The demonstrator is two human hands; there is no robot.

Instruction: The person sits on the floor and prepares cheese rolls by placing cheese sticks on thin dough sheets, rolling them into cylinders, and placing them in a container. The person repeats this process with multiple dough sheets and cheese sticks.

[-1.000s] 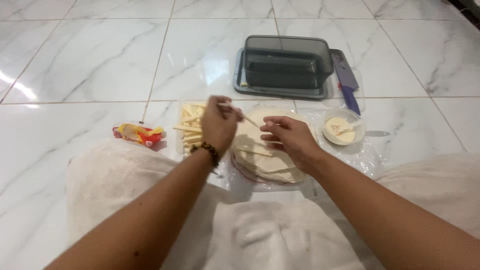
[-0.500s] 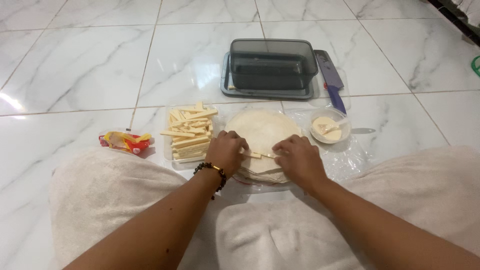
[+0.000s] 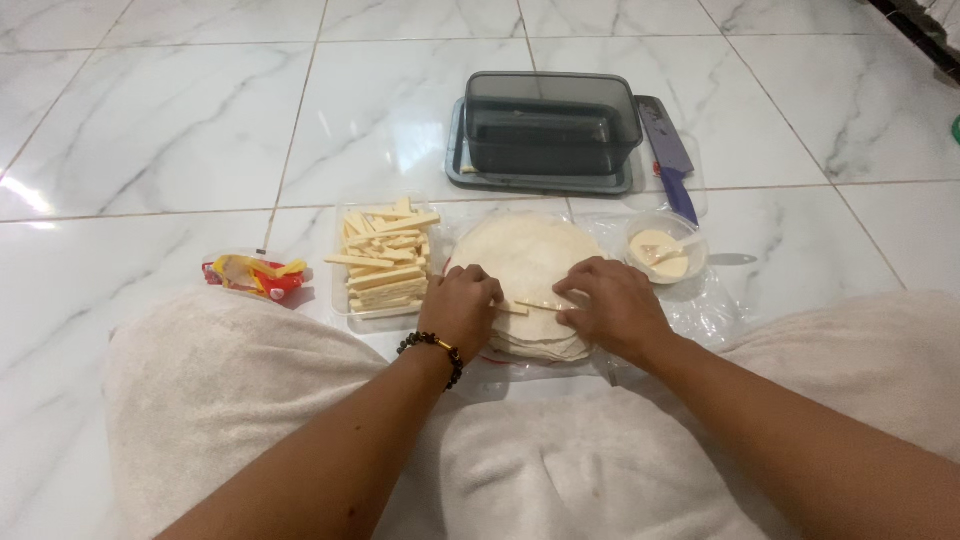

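Note:
A stack of round pale wrappers [image 3: 525,255] lies on clear plastic on the marble floor. A thin pale cheese stick [image 3: 532,306] lies across the near part of the top wrapper. My left hand [image 3: 460,308] pinches its left end and the wrapper's edge. At the stick's right end my right hand [image 3: 612,305] presses with its fingertips. A clear tray of several cheese sticks [image 3: 383,265] sits just left of the stack.
A small clear bowl of pale paste with a spoon [image 3: 664,254] sits right of the wrappers. Behind stand a dark grey container on its lid [image 3: 548,130] and a purple knife [image 3: 672,155]. A red and yellow wrapper [image 3: 252,274] lies left. My cream-clothed knees flank the stack.
My left hand brought a cheese stick from above the tray down onto the wrapper. Both hands have settled at the stick's ends near the stack's front edge.

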